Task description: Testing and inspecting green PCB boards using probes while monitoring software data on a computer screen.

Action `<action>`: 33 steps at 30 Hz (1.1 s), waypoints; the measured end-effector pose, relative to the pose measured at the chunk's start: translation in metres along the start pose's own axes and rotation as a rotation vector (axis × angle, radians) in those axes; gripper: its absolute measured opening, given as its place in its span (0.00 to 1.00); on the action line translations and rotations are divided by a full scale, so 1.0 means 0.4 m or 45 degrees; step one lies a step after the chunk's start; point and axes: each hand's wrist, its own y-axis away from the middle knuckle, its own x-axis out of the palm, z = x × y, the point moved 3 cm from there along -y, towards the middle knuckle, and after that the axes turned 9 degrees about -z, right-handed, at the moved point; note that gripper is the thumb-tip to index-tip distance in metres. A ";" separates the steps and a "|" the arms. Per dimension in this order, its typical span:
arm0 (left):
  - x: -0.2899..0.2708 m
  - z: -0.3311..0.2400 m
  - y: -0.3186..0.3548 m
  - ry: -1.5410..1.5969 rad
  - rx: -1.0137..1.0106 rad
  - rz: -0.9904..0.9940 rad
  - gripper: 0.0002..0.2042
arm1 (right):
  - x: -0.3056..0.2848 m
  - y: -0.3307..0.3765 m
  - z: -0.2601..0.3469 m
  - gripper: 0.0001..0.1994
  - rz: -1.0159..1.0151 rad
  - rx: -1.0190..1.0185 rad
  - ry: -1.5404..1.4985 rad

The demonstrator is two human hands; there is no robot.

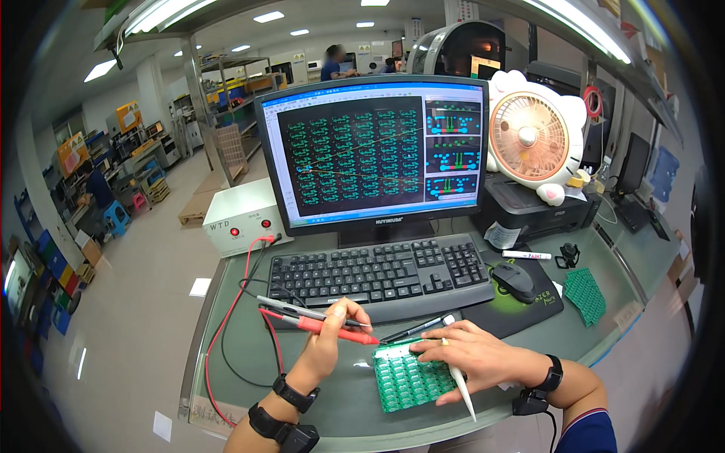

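My left hand (337,332) is closed around two test probes side by side. One is a red probe (332,328) with its tip at the top left of a green circuit board panel (408,381); whether it touches cannot be told. The other is a grey-and-black probe (291,308). My right hand (483,355) spans the panel's right side, fingers over its upper edge and thumb lower down. From under that hand sticks out a white tapered stick (462,389), pointing toward the near table edge. A dark pen-like tool (415,329) lies just beyond the panel.
Behind the panel are a keyboard (377,273), a monitor (377,217) showing a board layout, and a mouse (513,281) on its pad. Red and black leads run to a white box (243,219). Another green panel (584,296), a white marker (526,255) and a fan (529,136) are at right.
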 end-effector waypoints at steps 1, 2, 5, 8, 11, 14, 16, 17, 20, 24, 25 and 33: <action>0.002 0.000 0.001 0.029 -0.019 0.051 0.24 | -0.001 0.000 -0.002 0.34 -0.003 -0.006 -0.009; 0.008 0.000 0.003 0.091 -0.046 0.149 0.25 | -0.003 0.000 -0.005 0.34 -0.004 -0.012 -0.018; 0.026 0.002 0.013 0.248 -0.115 0.401 0.26 | -0.009 -0.001 -0.010 0.35 -0.004 -0.041 -0.062; 0.048 0.005 0.027 0.302 -0.162 0.553 0.27 | -0.015 -0.001 -0.009 0.35 0.003 -0.080 -0.077; 0.066 0.008 0.037 0.230 -0.141 0.586 0.24 | -0.023 -0.005 -0.005 0.36 0.014 -0.079 -0.097; 0.077 0.013 0.044 0.177 -0.124 0.560 0.21 | -0.035 -0.019 -0.001 0.31 0.026 -0.089 0.036; 0.078 0.016 0.046 0.099 -0.094 0.535 0.20 | -0.050 -0.045 0.002 0.26 -0.111 -0.045 -0.127; 0.077 0.018 0.046 0.056 -0.085 0.524 0.20 | -0.056 -0.063 0.004 0.23 -0.186 -0.024 -0.203; 0.079 0.019 0.049 -0.023 -0.058 0.480 0.19 | -0.043 -0.125 0.006 0.15 -0.153 0.370 -0.512; 0.067 0.011 0.060 -0.015 -0.118 0.310 0.22 | -0.003 -0.239 0.026 0.16 -0.193 0.484 -0.716; 0.058 0.007 0.060 -0.005 -0.137 0.248 0.23 | -0.001 -0.259 0.023 0.17 -0.132 0.523 -0.683; 0.011 -0.011 0.059 -0.193 -0.193 0.284 0.24 | 0.012 -0.319 0.009 0.17 0.019 0.561 -0.842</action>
